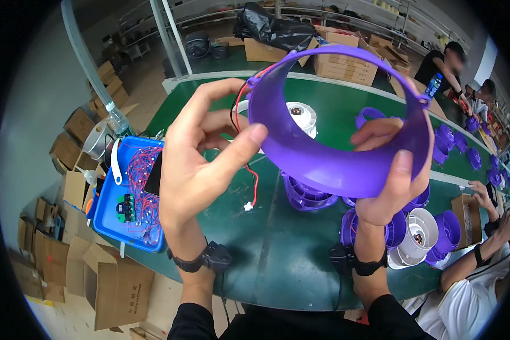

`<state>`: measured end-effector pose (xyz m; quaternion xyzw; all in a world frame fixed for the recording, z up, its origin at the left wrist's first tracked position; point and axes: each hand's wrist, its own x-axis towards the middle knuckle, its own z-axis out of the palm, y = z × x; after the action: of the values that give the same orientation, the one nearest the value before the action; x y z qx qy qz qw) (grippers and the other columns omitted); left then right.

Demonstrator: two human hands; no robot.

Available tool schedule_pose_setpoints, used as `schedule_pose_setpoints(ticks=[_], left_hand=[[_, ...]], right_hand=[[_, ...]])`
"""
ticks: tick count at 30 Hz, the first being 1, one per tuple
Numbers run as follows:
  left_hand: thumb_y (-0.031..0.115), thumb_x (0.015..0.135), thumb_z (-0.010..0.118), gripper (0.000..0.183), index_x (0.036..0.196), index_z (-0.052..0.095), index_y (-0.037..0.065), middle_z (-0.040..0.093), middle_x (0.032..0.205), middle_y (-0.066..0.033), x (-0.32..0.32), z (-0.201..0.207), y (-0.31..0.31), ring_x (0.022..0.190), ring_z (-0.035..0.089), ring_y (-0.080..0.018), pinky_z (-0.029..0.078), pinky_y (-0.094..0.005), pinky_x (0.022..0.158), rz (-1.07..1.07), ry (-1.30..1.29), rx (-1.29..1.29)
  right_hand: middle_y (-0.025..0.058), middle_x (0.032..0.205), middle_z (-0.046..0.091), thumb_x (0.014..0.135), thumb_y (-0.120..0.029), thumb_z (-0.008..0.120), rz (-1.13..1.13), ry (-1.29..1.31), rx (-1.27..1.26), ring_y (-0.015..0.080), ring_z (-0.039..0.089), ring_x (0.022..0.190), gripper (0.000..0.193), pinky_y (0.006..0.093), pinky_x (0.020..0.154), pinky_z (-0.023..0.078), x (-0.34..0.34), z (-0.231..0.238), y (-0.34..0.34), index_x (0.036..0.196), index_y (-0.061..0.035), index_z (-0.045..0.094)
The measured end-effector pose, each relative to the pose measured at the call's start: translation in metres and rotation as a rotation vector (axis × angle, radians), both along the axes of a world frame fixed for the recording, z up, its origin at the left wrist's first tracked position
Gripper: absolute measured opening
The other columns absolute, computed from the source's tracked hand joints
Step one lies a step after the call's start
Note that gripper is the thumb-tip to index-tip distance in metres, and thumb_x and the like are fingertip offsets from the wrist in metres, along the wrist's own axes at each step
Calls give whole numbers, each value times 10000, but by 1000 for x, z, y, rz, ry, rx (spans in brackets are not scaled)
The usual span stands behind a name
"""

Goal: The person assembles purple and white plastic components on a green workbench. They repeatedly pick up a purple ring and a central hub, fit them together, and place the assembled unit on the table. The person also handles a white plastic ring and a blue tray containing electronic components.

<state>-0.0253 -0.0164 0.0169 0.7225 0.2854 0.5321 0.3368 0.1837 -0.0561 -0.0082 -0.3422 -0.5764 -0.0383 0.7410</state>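
Observation:
A wide purple plastic ring-shaped housing is held up, tilted, above the table. My right hand grips its right wall, thumb outside and fingers reaching inside. At its left rim, my left hand is closed with thumb and fingers on the edge. A red and black wire pair runs along that edge by my left fingers and hangs down to a small white connector. Below the ring, another purple housing stands on the green table.
A blue tray with red wires and a green circuit board stands at left. White parts and several purple housings surround my right forearm and the far side. Co-workers sit at right; cardboard boxes lie on the floor at left.

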Motion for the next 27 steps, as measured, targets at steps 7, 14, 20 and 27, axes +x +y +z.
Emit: schedule_pose_setpoints(ticks=[7,14,20,27], left_hand=[[202,753,827,685,1302,470,1,678,989,-65,17,-8,-1,865,663,-127,529,-241,658,-211,105,-121],[162,581,925,718,1184,569,1,615,1130,-79,17,-8,0,1008,612,-171,490,-302,857,-168,140,66],[95,616,908,653,1155,552,-2,618,1022,-56,19,1,-4,922,632,-148,504,-270,814,-16,-130,-125],[94,650,889,591,1127,555,-6,695,1005,-78,19,-3,-3,854,682,-130,553,-271,766,53,-131,53]], right_hand=[[234,854,599,988,-417,283,19,55,76,202,590,675,556,315,581,471,3,-5,4,1078,99,469],[201,983,624,1021,-432,258,237,109,-99,171,612,749,547,290,584,485,-1,-5,14,1118,55,488],[139,1069,630,829,-63,745,457,169,-500,116,646,737,729,207,514,486,-11,2,12,1390,2,284],[115,793,680,907,-93,664,498,201,-620,104,620,567,475,218,486,462,-15,4,13,1292,19,410]])
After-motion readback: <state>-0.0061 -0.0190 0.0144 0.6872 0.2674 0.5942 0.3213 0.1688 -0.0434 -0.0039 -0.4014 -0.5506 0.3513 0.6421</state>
